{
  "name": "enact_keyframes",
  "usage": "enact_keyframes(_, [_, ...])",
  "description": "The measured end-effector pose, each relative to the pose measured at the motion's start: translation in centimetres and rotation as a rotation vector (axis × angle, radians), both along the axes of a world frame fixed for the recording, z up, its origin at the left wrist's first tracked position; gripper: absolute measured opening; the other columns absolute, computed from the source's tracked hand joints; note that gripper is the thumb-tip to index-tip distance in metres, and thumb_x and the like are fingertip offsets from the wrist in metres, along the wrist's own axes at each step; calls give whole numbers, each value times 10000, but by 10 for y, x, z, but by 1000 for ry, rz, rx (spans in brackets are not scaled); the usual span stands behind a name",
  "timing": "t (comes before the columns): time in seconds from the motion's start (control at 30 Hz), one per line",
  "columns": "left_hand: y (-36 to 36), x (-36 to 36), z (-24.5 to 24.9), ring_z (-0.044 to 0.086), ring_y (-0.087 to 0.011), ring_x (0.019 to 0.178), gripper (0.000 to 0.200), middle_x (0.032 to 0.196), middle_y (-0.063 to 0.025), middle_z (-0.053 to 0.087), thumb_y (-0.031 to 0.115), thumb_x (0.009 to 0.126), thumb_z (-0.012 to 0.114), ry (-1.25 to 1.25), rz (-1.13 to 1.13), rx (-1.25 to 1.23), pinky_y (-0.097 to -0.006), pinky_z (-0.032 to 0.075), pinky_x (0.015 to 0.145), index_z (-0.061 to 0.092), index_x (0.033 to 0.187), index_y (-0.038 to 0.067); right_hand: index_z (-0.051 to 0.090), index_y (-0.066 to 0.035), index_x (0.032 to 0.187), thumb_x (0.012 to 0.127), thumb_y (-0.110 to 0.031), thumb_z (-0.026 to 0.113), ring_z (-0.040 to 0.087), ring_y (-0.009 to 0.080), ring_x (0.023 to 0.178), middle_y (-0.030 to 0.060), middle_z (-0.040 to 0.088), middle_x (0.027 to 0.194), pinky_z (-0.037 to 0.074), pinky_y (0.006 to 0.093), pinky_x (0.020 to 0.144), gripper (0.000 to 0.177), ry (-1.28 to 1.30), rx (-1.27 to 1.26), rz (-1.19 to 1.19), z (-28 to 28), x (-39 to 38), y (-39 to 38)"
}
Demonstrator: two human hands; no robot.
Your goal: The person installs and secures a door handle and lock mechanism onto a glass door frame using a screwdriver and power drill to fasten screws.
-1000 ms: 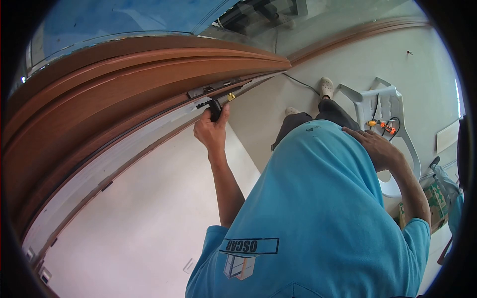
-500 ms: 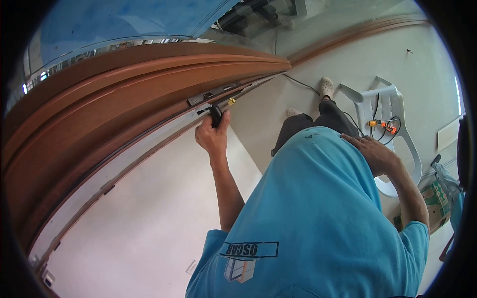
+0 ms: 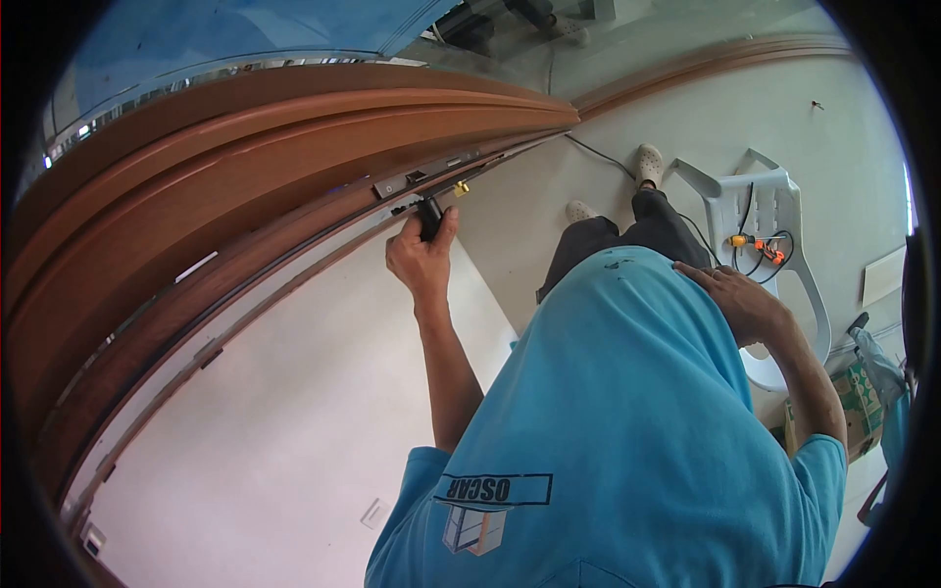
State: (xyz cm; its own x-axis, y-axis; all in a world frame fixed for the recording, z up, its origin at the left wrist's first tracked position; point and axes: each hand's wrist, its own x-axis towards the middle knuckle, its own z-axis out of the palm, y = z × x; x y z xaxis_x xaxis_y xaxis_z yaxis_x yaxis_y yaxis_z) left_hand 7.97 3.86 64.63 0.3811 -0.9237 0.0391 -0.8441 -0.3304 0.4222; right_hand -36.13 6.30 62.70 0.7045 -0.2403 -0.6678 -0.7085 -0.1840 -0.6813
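My left hand (image 3: pixel 421 257) is wrapped around a black handle (image 3: pixel 429 219) at the edge of a white panel (image 3: pixel 294 343). Just beyond the fingers a brass-coloured lock part (image 3: pixel 462 188) sticks out. A metal lock plate (image 3: pixel 423 177) with cut-outs lies along the brown edge beside the handle. My right hand (image 3: pixel 743 302) rests against my side at the hem of my blue shirt (image 3: pixel 627 392), fingers extended and holding nothing visible.
A brown frame (image 3: pixel 294 127) with glass runs along the upper left. To the right, a white plastic chair (image 3: pixel 725 201) carries an orange-and-black tool (image 3: pixel 769 250) and cable. A green-and-white box (image 3: pixel 863 397) stands near another person's leg (image 3: pixel 877 358). A cable (image 3: pixel 598 155) crosses the floor.
Slits of light now show between the brown frame and the brown strip next to the white panel. My left hand keeps its hold on the handle; the right hand stays put.
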Motion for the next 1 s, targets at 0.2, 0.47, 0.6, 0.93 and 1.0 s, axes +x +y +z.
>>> enact_keyframes(0.2, [1, 0, 3, 529, -133, 522, 467, 566, -30, 614, 479, 774, 812, -7, 10, 37, -299, 447, 569, 655, 687, 48, 268, -82, 1522, 568, -407, 928, 485, 320, 1314, 154, 402, 1512, 323, 438, 1172, 1205, -20, -61, -22, -6, -6, 13])
enact_keyframes(0.47, [1, 0, 0, 607, -220, 501, 417, 562, -60, 640, 428, 760, 827, -32, -6, -4, -338, 469, 568, 661, 658, 59, 273, -87, 1520, 582, -445, 917, 479, 310, 1322, 151, 404, 1510, 313, 438, 1180, 1193, 36, -16, -55, 6, -2, 9])
enact_keyframes(0.6, [1, 1, -1, 614, -227, 509, 425, 576, -62, 650, 448, 767, 817, -56, -3, 0, -342, 477, 577, 671, 670, 60, 283, -84, 1516, 568, -451, 926, 493, 308, 1309, 154, 414, 1502, 319, 441, 1177, 1203, 15, -43, -68, 1, -3, 13])
enact_keyframes(0.93, [0, 0, 4, 580, -145, 589, 441, 633, -43, 664, 459, 775, 815, -7, 44, 78, -317, 480, 635, 699, 753, 34, 290, -75, 1512, 551, -431, 942, 500, 315, 1301, 156, 427, 1491, 343, 459, 1161, 1215, 31, -11, -38, 1, 1, 6])
enact_keyframes(1.0, [-1, -1, 4, 589, -155, 589, 461, 629, -45, 664, 479, 770, 812, -28, 42, 81, -323, 484, 642, 696, 743, 34, 293, -76, 1512, 541, -416, 949, 500, 317, 1300, 157, 443, 1479, 337, 462, 1164, 1220, 4, -37, -38, 0, 1, 7])
